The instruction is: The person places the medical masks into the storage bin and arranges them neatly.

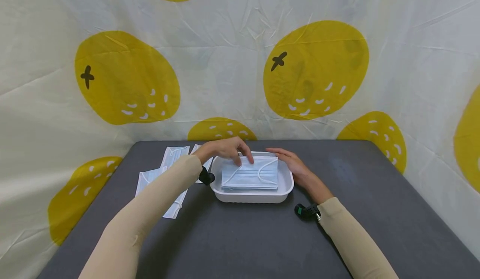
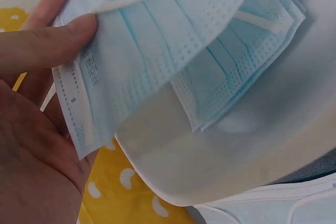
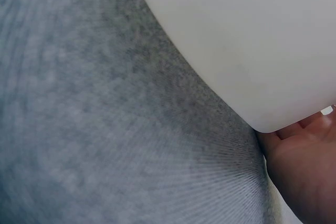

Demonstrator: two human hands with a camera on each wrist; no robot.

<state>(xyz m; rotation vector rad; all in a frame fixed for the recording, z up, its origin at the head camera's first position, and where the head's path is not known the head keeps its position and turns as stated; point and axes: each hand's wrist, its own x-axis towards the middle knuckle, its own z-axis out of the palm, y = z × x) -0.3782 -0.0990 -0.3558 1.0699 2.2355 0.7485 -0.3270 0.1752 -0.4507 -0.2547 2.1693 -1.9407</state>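
A white plastic box (image 1: 251, 198) stands on the dark table with light-blue disposable face masks in it. Over its far left part, my left hand (image 1: 226, 147) pinches the edge of the top face mask (image 2: 131, 51) between thumb and fingers. That mask is lifted and bent in the left wrist view, apart from the other masks (image 2: 226, 77) beneath it. My right hand (image 1: 296, 168) rests against the box's right side, fingers extended along the outer wall. In the right wrist view, the box wall (image 3: 241, 35) hides part of its fingers.
Several loose face masks (image 1: 175, 154) lie on the table (image 1: 240, 241) left of the box, partly hidden behind my left forearm. A white curtain (image 1: 225, 62) with yellow fruit prints hangs behind the table and along its sides.
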